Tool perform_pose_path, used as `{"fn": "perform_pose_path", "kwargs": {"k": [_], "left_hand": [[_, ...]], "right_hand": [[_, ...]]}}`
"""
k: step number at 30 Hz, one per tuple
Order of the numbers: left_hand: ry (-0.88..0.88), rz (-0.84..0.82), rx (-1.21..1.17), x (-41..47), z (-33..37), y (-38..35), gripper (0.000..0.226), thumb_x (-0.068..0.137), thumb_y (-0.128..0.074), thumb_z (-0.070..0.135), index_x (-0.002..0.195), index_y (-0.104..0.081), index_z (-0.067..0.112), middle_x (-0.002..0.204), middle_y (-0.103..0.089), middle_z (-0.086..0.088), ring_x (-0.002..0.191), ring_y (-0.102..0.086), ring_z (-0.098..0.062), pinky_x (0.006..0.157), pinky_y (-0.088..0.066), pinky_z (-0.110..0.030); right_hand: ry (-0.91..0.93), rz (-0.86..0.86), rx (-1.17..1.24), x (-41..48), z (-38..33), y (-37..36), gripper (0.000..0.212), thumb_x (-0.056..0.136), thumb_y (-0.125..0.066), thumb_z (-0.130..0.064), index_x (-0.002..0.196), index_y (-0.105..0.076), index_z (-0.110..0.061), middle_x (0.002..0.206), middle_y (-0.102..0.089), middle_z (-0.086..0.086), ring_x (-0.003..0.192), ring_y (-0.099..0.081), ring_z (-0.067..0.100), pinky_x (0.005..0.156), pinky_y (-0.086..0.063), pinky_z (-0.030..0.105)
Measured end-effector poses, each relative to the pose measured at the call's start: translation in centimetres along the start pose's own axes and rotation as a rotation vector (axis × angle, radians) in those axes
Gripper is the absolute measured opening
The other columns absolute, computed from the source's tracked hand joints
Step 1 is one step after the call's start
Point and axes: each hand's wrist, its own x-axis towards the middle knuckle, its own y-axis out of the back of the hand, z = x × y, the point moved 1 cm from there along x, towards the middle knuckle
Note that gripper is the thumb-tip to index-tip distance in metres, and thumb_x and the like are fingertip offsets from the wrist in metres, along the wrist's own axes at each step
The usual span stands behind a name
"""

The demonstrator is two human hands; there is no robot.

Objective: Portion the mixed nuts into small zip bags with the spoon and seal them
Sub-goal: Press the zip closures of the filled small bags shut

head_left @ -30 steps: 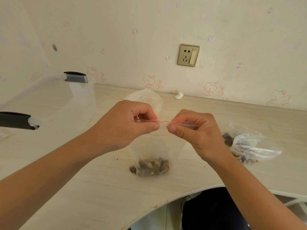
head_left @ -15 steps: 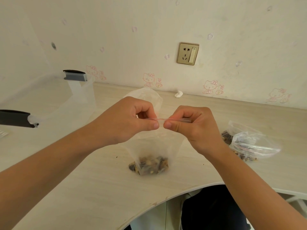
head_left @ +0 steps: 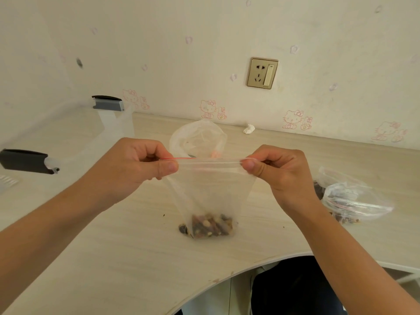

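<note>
A small clear zip bag (head_left: pixel 211 192) hangs upright over the table, with mixed nuts (head_left: pixel 208 226) pooled in its bottom. My left hand (head_left: pixel 131 167) pinches the left end of its red-lined zip strip between thumb and forefinger. My right hand (head_left: pixel 275 171) pinches the right end the same way, and the strip is stretched flat between them. Behind the bag stands a larger open clear bag (head_left: pixel 197 137). No spoon is in view.
A pile of filled zip bags (head_left: pixel 350 198) lies on the table at the right. A clear plastic storage box with dark latches (head_left: pixel 106 103) stands at the left. A crumpled white scrap (head_left: pixel 249 129) lies by the wall. The curved table edge (head_left: pixel 227 278) runs below the bag.
My hands were close together at the middle of the zip strip. They have slid apart to its two ends, and the strip now lies stretched flat.
</note>
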Motion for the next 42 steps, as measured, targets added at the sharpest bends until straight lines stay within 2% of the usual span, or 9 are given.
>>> {"fn": "perform_pose_path", "kwargs": {"k": [6, 10, 14, 18, 22, 26, 30, 37, 42], "left_hand": [[-0.021, 0.153, 0.064, 1.8, 0.0, 3.8, 0.029, 0.056, -0.089, 0.051, 0.060, -0.074, 0.027, 0.052, -0.060, 0.007, 0.052, -0.050, -0.005, 0.056, -0.042, -0.017], [0.029, 0.234, 0.248, 4.2, -1.5, 6.4, 0.024, 0.082, -0.085, 0.032, 0.063, -0.072, 0.024, 0.054, -0.062, 0.010, 0.054, -0.050, -0.005, 0.060, -0.042, -0.021], [0.055, 0.265, 0.417, 5.5, -3.7, 5.4, 0.022, 0.092, -0.078, 0.021, 0.072, -0.071, 0.024, 0.062, -0.060, 0.005, 0.046, -0.049, 0.003, 0.049, -0.034, -0.008], [-0.010, 0.354, 0.372, 5.4, -4.1, 4.5, 0.016, 0.096, -0.073, 0.022, 0.082, -0.071, 0.031, 0.070, -0.063, 0.011, 0.057, -0.053, 0.003, 0.062, -0.040, -0.017], [-0.191, 0.478, 0.198, 3.1, -1.5, 2.2, 0.006, 0.098, -0.067, 0.027, 0.094, -0.070, 0.032, 0.069, -0.059, 0.011, 0.057, -0.047, -0.002, 0.056, -0.037, -0.012], [-0.173, 0.185, -0.078, -0.2, 0.1, -6.5, 0.026, 0.093, -0.062, 0.042, 0.087, -0.073, 0.019, 0.057, -0.052, 0.008, 0.051, -0.043, -0.005, 0.048, -0.036, -0.015], [-0.007, -0.171, -0.044, 0.6, 0.1, -15.5, 0.035, 0.099, -0.064, 0.047, 0.076, -0.072, 0.022, 0.057, -0.060, 0.004, 0.049, -0.052, -0.005, 0.055, -0.043, -0.023], [0.025, -0.303, 0.146, 6.7, 1.5, -26.0, 0.052, 0.095, -0.057, 0.060, 0.084, -0.071, 0.011, 0.071, -0.073, 0.000, 0.053, -0.059, -0.008, 0.066, -0.057, -0.042], [0.199, -0.450, 0.051, 9.7, 0.7, -30.7, 0.052, 0.088, -0.060, 0.067, 0.096, -0.075, 0.018, 0.070, -0.076, 0.006, 0.052, -0.065, -0.007, 0.053, -0.047, -0.026]], "right_hand": [[0.011, 0.009, 0.017, 3.6, -0.5, -2.6, 0.009, 0.075, -0.085, -0.014, 0.072, -0.077, -0.012, 0.066, -0.072, -0.005, 0.065, -0.063, 0.010, 0.069, -0.051, 0.023], [-0.021, 0.011, -0.062, 7.7, 1.0, -4.2, 0.016, 0.081, -0.085, -0.007, 0.070, -0.077, -0.015, 0.062, -0.069, -0.008, 0.061, -0.055, 0.008, 0.062, -0.045, 0.019], [-0.072, 0.034, -0.190, 9.7, 4.1, -4.8, 0.011, 0.086, -0.082, -0.010, 0.077, -0.078, -0.015, 0.063, -0.070, -0.014, 0.060, -0.057, 0.003, 0.061, -0.044, 0.015], [-0.065, 0.041, -0.213, 8.6, 5.2, -3.8, 0.010, 0.089, -0.080, -0.015, 0.082, -0.080, -0.023, 0.077, -0.076, -0.012, 0.067, -0.060, 0.003, 0.064, -0.046, 0.014], [-0.044, 0.096, -0.231, 5.6, 2.7, -0.9, 0.008, 0.091, -0.076, -0.021, 0.085, -0.080, -0.025, 0.081, -0.074, 0.002, 0.070, -0.060, 0.012, 0.063, -0.047, 0.021], [-0.033, 0.158, -0.278, -1.2, -0.3, 3.5, 0.012, 0.088, -0.070, -0.029, 0.082, -0.079, -0.023, 0.071, -0.071, 0.003, 0.062, -0.060, 0.009, 0.057, -0.045, 0.016], [-0.065, 0.361, -0.404, -7.1, -2.4, 10.1, 0.016, 0.088, -0.068, -0.032, 0.082, -0.079, -0.023, 0.069, -0.069, 0.001, 0.059, -0.057, 0.008, 0.053, -0.044, 0.017], [-0.283, 0.646, -0.667, -11.4, -1.8, 21.2, 0.020, 0.086, -0.062, -0.045, 0.089, -0.077, -0.032, 0.080, -0.071, -0.009, 0.063, -0.057, 0.004, 0.064, -0.046, 0.032], [-0.471, 0.574, -0.587, -11.7, 1.4, 22.9, 0.037, 0.081, -0.064, -0.056, 0.106, -0.071, -0.030, 0.084, -0.074, -0.005, 0.063, -0.064, 0.011, 0.061, -0.049, 0.037]]}}
